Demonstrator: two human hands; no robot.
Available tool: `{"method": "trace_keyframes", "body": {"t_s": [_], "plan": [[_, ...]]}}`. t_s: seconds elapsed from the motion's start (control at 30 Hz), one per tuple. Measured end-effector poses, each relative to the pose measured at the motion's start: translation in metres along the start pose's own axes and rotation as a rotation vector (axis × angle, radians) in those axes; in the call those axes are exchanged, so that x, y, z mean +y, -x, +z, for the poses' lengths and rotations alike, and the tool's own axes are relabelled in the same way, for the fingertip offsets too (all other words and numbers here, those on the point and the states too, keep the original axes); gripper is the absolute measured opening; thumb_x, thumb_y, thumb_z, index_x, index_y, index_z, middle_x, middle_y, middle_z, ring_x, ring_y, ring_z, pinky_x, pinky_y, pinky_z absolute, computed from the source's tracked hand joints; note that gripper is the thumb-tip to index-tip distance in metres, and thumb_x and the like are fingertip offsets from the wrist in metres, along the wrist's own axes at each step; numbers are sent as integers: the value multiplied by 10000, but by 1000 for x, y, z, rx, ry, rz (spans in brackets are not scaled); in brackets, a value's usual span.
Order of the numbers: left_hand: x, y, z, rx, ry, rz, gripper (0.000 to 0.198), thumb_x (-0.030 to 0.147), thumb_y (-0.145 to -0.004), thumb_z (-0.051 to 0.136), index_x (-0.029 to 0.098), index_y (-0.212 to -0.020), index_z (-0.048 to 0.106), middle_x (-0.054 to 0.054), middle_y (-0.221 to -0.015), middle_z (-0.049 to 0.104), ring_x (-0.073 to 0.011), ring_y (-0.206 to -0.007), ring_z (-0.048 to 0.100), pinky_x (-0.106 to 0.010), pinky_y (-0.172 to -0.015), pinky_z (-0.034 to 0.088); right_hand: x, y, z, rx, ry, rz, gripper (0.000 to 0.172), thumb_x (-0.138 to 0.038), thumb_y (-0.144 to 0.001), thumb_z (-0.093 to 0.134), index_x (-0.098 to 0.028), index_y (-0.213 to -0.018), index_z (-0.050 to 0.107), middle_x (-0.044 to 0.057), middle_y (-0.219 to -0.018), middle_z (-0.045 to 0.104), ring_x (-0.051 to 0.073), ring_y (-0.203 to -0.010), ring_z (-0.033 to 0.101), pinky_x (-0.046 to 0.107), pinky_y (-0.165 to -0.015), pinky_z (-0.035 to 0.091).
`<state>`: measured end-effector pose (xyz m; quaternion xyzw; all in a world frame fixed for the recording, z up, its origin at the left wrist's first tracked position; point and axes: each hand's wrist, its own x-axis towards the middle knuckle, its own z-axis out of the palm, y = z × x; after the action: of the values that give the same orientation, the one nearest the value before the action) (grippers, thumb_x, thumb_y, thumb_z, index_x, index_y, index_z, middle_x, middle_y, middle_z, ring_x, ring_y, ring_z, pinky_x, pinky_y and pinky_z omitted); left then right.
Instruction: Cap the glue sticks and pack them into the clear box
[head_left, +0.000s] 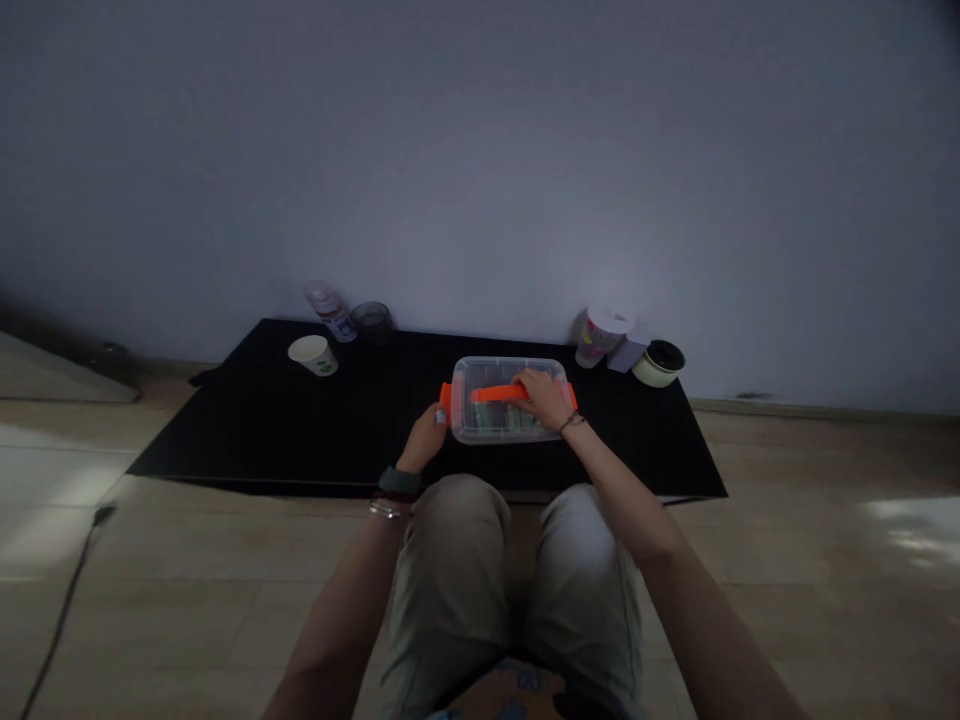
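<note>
A clear plastic lidded box (510, 400) with orange side latches sits in the middle of the black board (247, 430), with dark contents showing through the lid. An orange bar (499, 394) lies across its top. My right hand (544, 398) is over the bar's right end, fingers curled onto it. My left hand (424, 438) is at the box's left end, with its fingertips against the left orange latch (445, 402). Whether those fingers grip the latch is hard to tell.
A paper cup (313, 354) lies on its side at the board's back left, near a spray can (330, 312) and a dark glass (371, 322). At the back right stand a lidded cup (604, 335), a lilac carton (628, 350) and a cream tin (658, 362). A wall (480, 150) rises behind.
</note>
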<state>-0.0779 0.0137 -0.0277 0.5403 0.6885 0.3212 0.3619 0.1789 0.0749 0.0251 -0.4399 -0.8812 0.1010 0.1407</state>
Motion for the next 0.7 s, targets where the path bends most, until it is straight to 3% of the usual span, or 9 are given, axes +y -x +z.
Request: {"method": "trace_keyframes", "body": {"t_s": [0.2,0.3,0.4,0.47,0.57,0.7], "plan": [[-12,-12,12,24,118,22,290,296,-846,460,139,-976,666,-132,-1013,730,-275,-974,661,-403,-921,486,10,5,0,56,-40,13,274,-419,-998,536,-158,-1044,610,125,-1053,650,236,-1003,589,355,-880,407],[-25,-14,15,54,177,13,304,381,-823,505,142,-911,670,-121,-935,732,-275,-939,656,-403,-898,497,21,5,-17,276,-191,91,292,-454,-993,494,-178,-1020,584,92,-974,639,219,-900,578,342,-814,432],[-37,-13,16,95,241,3,366,468,-801,522,144,-889,667,-112,-902,729,-278,-941,651,-405,-896,502,34,8,-48,538,-319,145,384,-539,-991,412,-183,-988,556,51,-871,607,183,-778,534,315,-736,427],[-44,-10,16,128,275,-3,401,505,-785,518,144,-884,661,-118,-922,724,-288,-961,648,-421,-920,494,43,17,-69,618,-322,170,434,-586,-980,397,-180,-954,549,35,-813,588,169,-732,507,306,-708,414],[-49,-5,16,182,310,-15,464,561,-769,510,139,-899,651,-134,-960,715,-295,-996,641,-441,-960,479,58,44,-85,583,-217,273,460,-628,-955,432,-186,-902,548,30,-778,590,170,-698,505,303,-683,404],[-53,4,16,222,455,-32,553,648,-759,519,131,-909,647,-127,-933,713,-278,-953,659,-434,-931,514,80,96,-70,273,9,519,481,-629,-967,427,-181,-897,587,70,-807,652,203,-722,582,299,-663,400]]}}
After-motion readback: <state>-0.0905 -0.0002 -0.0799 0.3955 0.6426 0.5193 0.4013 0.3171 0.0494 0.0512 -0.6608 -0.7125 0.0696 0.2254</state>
